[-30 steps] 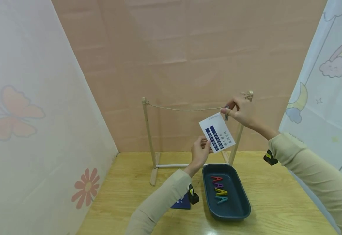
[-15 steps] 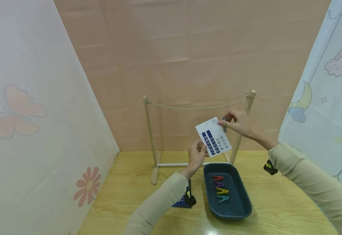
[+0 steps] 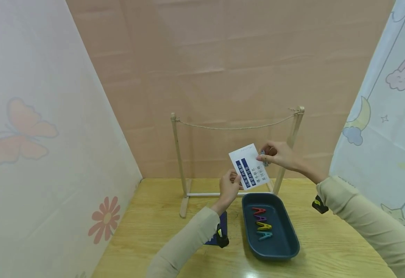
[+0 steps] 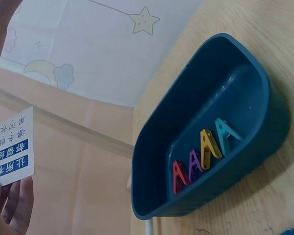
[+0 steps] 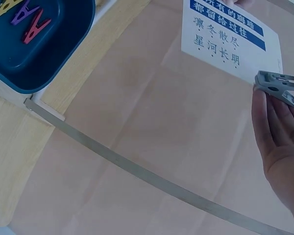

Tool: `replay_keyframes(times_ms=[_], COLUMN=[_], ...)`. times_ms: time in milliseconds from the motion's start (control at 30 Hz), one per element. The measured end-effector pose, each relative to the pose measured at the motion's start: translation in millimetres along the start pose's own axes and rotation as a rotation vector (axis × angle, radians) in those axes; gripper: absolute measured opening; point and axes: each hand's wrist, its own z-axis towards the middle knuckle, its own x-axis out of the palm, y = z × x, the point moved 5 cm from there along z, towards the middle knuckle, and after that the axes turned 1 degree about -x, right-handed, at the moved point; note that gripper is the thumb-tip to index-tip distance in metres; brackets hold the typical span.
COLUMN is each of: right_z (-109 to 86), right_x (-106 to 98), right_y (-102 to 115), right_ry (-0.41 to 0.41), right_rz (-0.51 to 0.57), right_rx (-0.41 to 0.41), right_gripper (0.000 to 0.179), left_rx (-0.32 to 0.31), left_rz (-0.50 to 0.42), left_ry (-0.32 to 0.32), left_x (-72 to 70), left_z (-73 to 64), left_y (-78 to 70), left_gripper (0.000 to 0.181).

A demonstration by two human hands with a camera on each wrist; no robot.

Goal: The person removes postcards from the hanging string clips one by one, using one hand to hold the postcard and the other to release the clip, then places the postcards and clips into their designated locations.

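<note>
Tilted in front of the wooden rack is a white card with dark blue bands and printed characters. My left hand pinches it by its lower left edge. A grey clothespin sits between the thumb and fingers of my right hand, right at the card's right edge. Above both hands, the rack's thin rope sags between two posts with nothing hanging on it. The left wrist view shows the card with the left fingertips at its lower edge.
A dark blue tray stands on the wooden table, with several coloured clothespins inside. Beneath the left forearm lies a dark blue flat item, partly hidden. Printed cloth walls rise on the sides.
Both hands have come down and slightly left with the card and the clothespin. The right hand was up at the rope's right part earlier and is now below it.
</note>
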Motion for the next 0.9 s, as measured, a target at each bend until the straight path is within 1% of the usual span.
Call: replay_keyframes(times_ms=[67,167,267,467,633,767,900], right_z=[-1.9,-4.3,-6.3,-10.7,-19.7,-28.5,-37.4], right_x=[3.8,11.0,18.1,31.9,49.1,65.8,80.3], right_y=[-2.2,-4.7,-6.7,-10.8,-17.3,-24.5,-30.3], right_ry=[0.023,0.048,0.072,0.134,0.203,0.223,0.229], right_rz=[0.010,0.006,-0.024,-0.052,-0.041,-0.085,-0.152], right_rx=[0.009,-0.003,-0.028,-0.064,-0.137,-0.195,-0.244], right_gripper=[0.029,0.029,0.030,0.030,0.031,0.030,0.028], left_rx=[-0.010,-0.024,-0.014,-0.053,-0.089,-0.093,-0.104], left_rz=[0.009,0.015,0.036,0.085,0.091,0.099,0.127], left_ry=[-0.005,-0.007,-0.007,-0.010,-0.011,-0.019,-0.022], left_x=[-3.8,-10.0,-15.2,-25.7,-37.5,-48.6,-58.2], left_z=[-2.7,-6.2,-8.7,-15.3,-23.6,-28.2,-30.5], left_y=[5.2,12.6,18.4,31.1,41.9,50.2,56.5], left_gripper=[0.004,0.005,0.005,0.007,0.008,0.008,0.009])
